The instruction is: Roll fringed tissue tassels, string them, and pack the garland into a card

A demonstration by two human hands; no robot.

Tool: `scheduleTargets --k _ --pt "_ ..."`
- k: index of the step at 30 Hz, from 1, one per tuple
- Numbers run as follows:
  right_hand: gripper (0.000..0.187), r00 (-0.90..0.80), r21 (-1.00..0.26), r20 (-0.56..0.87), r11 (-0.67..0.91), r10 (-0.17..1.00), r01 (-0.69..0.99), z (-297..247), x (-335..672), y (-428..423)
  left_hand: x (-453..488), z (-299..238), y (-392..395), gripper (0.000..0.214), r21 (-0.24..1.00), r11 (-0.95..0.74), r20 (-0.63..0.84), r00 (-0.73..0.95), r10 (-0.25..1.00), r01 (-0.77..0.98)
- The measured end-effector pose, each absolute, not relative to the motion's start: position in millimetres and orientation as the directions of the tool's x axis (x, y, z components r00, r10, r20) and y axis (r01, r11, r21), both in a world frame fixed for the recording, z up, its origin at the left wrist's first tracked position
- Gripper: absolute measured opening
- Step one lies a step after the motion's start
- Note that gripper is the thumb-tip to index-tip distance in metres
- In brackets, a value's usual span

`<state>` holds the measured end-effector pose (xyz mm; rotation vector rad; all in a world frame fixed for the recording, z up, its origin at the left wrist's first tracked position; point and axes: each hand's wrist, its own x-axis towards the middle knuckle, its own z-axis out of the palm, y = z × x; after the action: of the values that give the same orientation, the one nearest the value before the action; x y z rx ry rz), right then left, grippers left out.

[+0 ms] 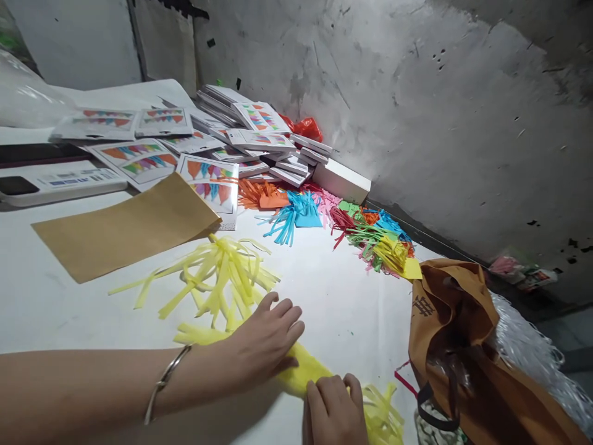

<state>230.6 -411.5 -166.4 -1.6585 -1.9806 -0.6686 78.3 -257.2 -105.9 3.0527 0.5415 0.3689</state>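
Observation:
My left hand [266, 339] lies flat with its fingers stretched out, pressing on a rolled length of yellow fringed tissue paper [306, 371] on the white table [343, 296]. A silver bangle [164, 380] is on that wrist. My right hand [334, 408] rests on the same yellow roll nearer the front edge, fingers curled down over it. The fringe of the roll spreads out at its right end [382, 411]. A loose bunch of yellow fringe strips [217, 272] lies just beyond my left hand.
A brown paper sheet [125, 225] lies at the left. Printed bunting packs [210, 179] and white boxes [343, 179] pile up at the back. Orange, blue, pink and green fringe bundles [333, 219] line the wall. A brown bag [463, 346] sits at the right edge.

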Motion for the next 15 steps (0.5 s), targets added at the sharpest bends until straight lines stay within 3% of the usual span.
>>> scheduleTargets --k 4,7,11,15 --pt "0.018 -0.04 -0.159 0.624 0.178 0.78 0.971 -165 227 -410 68 -114 -263 0.015 0.05 -0.998 0.349 0.936 0.052 0.037" --pt "0.017 -0.018 -0.142 0.612 0.132 0.791 0.981 -168 221 -409 68 -129 -262 0.022 -0.006 -1.0 0.366 0.93 -0.025 -0.025" --pt "0.026 -0.089 0.035 0.595 0.086 0.798 0.996 -174 225 -411 64 -140 -259 0.024 0.049 -0.999 0.366 0.931 0.004 -0.015" --pt "0.023 -0.059 -0.016 0.585 0.085 0.809 0.996 -179 236 -418 55 -136 -261 0.023 0.164 -0.984 0.327 0.937 0.122 0.071"
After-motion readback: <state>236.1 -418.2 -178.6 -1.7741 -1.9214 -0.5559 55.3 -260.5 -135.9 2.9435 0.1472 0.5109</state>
